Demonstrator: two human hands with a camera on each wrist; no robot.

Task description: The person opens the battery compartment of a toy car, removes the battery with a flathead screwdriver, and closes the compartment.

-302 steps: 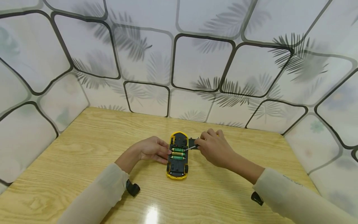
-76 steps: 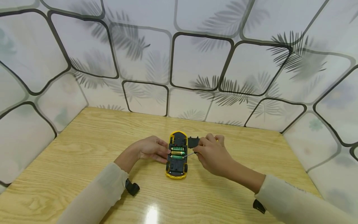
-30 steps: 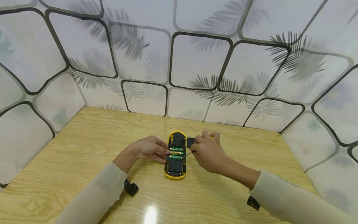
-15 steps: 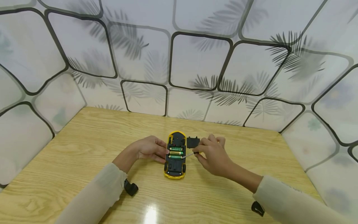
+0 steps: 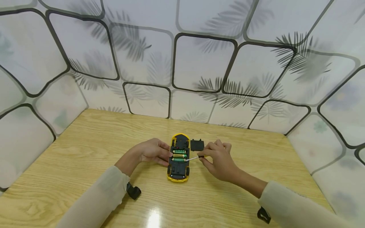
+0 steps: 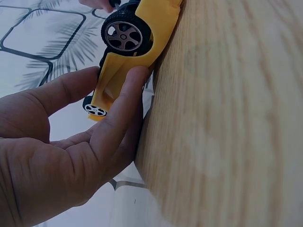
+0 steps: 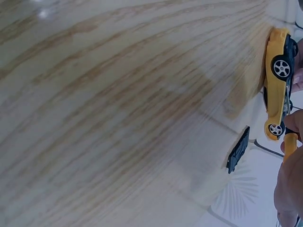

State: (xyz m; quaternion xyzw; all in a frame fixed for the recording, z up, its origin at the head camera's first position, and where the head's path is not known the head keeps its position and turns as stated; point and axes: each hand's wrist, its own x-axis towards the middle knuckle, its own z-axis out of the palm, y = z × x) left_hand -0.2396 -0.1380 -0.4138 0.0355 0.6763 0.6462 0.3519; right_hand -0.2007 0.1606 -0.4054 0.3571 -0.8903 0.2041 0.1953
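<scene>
A yellow toy car (image 5: pixel 179 173) lies upside down on the table, its black underside up. Three green and gold batteries (image 5: pixel 179 155) sit side by side in its uncovered battery compartment. My left hand (image 5: pixel 154 152) grips the car's left side, thumb at the underside edge and fingers along the yellow body (image 6: pixel 118 71). Between thumb and fingers, my right hand (image 5: pixel 220 160) pinches a screwdriver (image 5: pixel 193 158) with a yellow handle (image 7: pixel 290 144). Its metal tip is at the right end of the battery nearest me; whether it touches the battery is too small to tell.
A black battery cover (image 5: pixel 197 145) lies flat on the wooden table (image 5: pixel 114 133), just right of the car's far end. Patterned wall panels (image 5: pixel 194 104) stand behind the table and at both sides. A black wrist camera (image 5: pixel 133 191) hangs below the left sleeve.
Since ten seconds ago the screwdriver tip has moved from the farthest battery to the nearest. In the last second my right hand has shifted slightly right, uncovering the whole cover. The left hand stays put.
</scene>
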